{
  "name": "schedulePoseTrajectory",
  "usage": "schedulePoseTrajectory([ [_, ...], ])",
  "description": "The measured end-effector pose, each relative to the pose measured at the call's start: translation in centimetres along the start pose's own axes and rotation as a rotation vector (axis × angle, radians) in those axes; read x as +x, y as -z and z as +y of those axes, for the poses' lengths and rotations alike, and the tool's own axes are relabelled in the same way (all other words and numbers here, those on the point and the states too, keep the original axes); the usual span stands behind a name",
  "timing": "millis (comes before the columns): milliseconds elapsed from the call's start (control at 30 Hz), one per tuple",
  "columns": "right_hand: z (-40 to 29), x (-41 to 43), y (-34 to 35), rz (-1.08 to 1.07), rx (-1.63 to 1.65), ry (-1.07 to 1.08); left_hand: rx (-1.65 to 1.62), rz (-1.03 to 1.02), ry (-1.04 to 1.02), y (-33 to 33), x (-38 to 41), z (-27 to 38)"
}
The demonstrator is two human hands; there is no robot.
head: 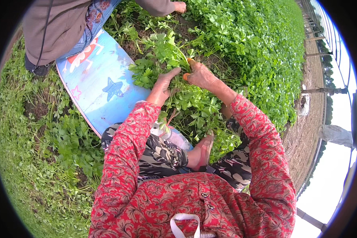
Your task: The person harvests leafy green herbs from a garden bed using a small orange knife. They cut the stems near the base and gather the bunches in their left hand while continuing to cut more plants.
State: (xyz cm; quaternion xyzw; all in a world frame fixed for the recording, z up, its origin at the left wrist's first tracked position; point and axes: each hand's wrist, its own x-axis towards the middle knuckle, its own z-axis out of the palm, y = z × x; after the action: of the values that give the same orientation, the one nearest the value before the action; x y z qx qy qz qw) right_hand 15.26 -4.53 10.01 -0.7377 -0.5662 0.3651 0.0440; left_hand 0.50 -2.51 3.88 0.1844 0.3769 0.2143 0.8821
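A bunch of leafy green stalks (171, 55), like leaf celery, lies between my two hands over the bed. My left hand (162, 87) is closed around its lower part, thumb stretched towards the right. From the other side, my right hand (203, 76) grips pale stems of the same bunch. Orange coverings (186, 76) sit on the thumb and a fingertip of that hand. Thin roots or stem ends hang below my left hand. Beneath both hands grow more of these greens (199, 101), and a reddish strip (172, 116) lies near my knee.
A blue printed board or mat (98, 98) lies left of my left arm. Another person's leg (92, 26) rests over its far end; their hand (180, 7) reaches into the plants. Dense standing greens (255, 50) fill the right. My shoe (206, 148) is close below.
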Motion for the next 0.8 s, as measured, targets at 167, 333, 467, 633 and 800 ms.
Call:
schedulePoseTrajectory([
  [167, -0.8, -2.6, -1.0, 0.027, 0.038, -0.022, -0.256, -0.182, 0.011, -1.2, 0.4, -0.7],
  [333, -1.8, -6.3, 0.2, 0.187, -0.055, -0.012, -0.320, -0.434, -0.214, -3.9, -3.2, -1.4],
  [467, -2.4, -10.7, 3.8, 0.279, 0.100, 0.226, -0.338, -0.326, -0.217, -6.7, -8.2, -1.4],
  [633, -1.4, -16.6, 8.0, 0.467, 0.063, 0.228, -0.180, -0.382, -0.213, -12.1, -11.1, -2.1],
  [800, 3.5, -23.8, 11.2, 0.848, -0.002, 0.266, 0.272, -0.519, -0.366, -20.0, -13.0, -4.7],
])
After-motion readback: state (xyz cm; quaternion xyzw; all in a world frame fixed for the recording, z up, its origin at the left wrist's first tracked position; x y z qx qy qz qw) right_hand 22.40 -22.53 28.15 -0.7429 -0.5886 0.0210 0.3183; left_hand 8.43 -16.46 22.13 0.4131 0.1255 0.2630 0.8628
